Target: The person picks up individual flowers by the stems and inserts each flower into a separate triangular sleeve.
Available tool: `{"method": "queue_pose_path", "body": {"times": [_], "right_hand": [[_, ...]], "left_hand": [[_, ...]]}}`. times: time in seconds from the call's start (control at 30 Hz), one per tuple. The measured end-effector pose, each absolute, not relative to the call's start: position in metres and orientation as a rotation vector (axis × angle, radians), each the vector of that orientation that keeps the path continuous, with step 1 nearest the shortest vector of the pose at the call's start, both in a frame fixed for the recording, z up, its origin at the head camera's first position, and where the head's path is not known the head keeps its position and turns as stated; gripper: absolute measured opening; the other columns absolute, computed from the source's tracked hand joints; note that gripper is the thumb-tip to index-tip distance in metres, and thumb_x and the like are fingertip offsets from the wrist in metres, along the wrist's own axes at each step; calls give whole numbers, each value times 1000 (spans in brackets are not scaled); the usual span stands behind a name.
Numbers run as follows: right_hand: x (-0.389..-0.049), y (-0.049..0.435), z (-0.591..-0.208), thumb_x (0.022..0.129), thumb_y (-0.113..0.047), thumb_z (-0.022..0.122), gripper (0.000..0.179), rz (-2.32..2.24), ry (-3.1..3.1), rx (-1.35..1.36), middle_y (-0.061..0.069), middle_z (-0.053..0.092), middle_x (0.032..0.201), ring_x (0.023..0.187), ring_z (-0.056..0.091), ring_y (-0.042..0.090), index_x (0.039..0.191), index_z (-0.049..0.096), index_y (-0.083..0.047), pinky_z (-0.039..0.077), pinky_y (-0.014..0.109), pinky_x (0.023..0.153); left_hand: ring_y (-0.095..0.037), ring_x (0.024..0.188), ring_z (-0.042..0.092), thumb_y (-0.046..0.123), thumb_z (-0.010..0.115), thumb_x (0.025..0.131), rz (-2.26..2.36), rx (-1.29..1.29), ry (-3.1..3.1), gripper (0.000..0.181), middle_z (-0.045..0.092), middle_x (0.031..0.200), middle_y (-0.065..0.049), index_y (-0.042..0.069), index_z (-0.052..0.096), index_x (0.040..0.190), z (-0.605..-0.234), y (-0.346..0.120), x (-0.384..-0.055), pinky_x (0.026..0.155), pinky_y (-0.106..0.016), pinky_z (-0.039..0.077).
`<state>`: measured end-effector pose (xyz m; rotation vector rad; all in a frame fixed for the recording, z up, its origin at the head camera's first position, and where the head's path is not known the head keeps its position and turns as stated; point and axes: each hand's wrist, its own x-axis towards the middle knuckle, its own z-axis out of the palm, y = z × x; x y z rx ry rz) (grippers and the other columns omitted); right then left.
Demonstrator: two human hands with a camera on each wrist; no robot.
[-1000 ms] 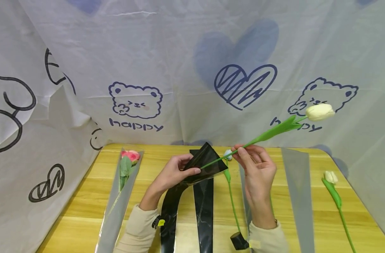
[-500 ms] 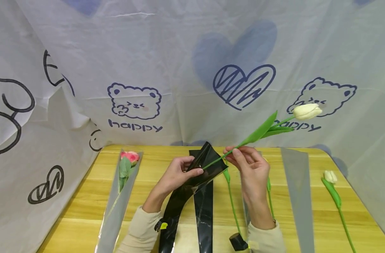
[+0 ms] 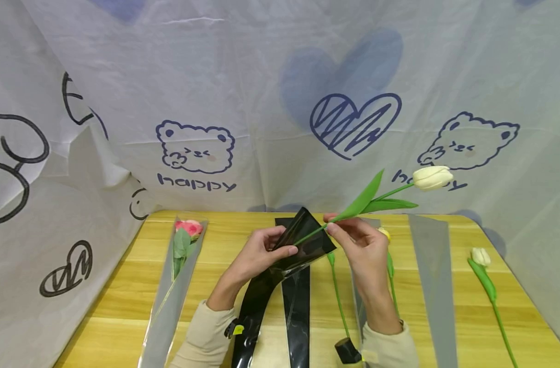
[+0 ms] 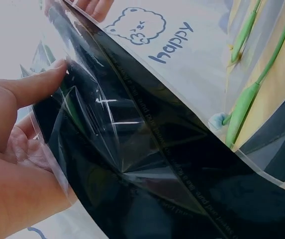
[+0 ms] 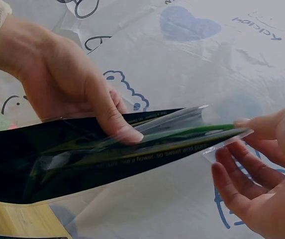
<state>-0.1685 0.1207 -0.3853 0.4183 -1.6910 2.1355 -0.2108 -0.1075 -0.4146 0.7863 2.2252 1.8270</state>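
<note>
A white tulip (image 3: 433, 178) with green leaves is tilted up to the right, its stem pinched near the leaves by my right hand (image 3: 365, 250). The stem's lower part lies inside the mouth of a black flower sleeve (image 3: 307, 240) with a clear front. My left hand (image 3: 259, 255) grips that sleeve near its mouth, thumb on the clear side and fingers behind. In the right wrist view the green stem (image 5: 192, 132) shows through the clear film between both hands. The left wrist view shows the sleeve hanging down in a bend. The stem's lower end cannot be made out.
Another black sleeve (image 3: 297, 306) lies flat on the wooden table (image 3: 110, 332). At left is a pink rose (image 3: 189, 228) in a grey sleeve (image 3: 162, 312). A grey sleeve (image 3: 434, 286) and a white tulip (image 3: 481, 257) lie at right. A black cylinder (image 3: 347, 350) lies near the front.
My right hand has moved left and slightly down with the tulip, sliding its stem deeper into the black sleeve. The bloom is lower and nearer the sleeve. My left hand has barely moved.
</note>
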Motion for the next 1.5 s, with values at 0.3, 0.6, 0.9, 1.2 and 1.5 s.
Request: {"method": "queue_pose_path", "body": {"times": [0.3, 0.6, 0.9, 1.2, 1.5], "right_hand": [[-168, 121, -386, 91, 5, 74, 22, 2098, -1833, 460, 15, 73, 116, 115, 67, 30, 112, 71, 10, 54, 34, 94], [-169, 129, -385, 94, 3, 72, 19, 2141, -1865, 558, 16, 71, 119, 113, 68, 29, 110, 71, 12, 53, 36, 97], [-168, 134, -382, 93, 2, 74, 22, 2164, -1894, 569, 15, 72, 119, 112, 68, 28, 113, 70, 11, 53, 35, 96], [-167, 135, -382, 93, 4, 73, 23, 2109, -1929, 637, 17, 71, 121, 114, 67, 29, 115, 71, 9, 54, 36, 96], [-167, 128, -385, 88, 6, 77, 28, 1963, -2074, 601, 14, 68, 122, 114, 66, 21, 116, 74, 2, 56, 36, 91]], "left_hand": [[-20, 71, 61, 7, 73, 96, 1777, 817, 2264, 10, 62, 85, -4, 1, 68, 103, -414, -108, -211, 65, -25, 47], [-15, 73, 62, 4, 71, 97, 1773, 877, 2118, 14, 69, 90, -5, -4, 70, 109, -413, -113, -213, 67, -24, 50], [-11, 79, 65, 5, 70, 98, 1813, 787, 2009, 25, 73, 95, -7, -11, 69, 117, -413, -116, -212, 71, -23, 52], [-12, 75, 62, 2, 71, 96, 1803, 795, 2043, 20, 72, 90, -5, -11, 71, 111, -414, -113, -213, 70, -23, 49], [-18, 74, 67, 2, 71, 96, 1779, 870, 2118, 15, 72, 89, -10, -7, 73, 107, -411, -107, -209, 66, -25, 52]]}}
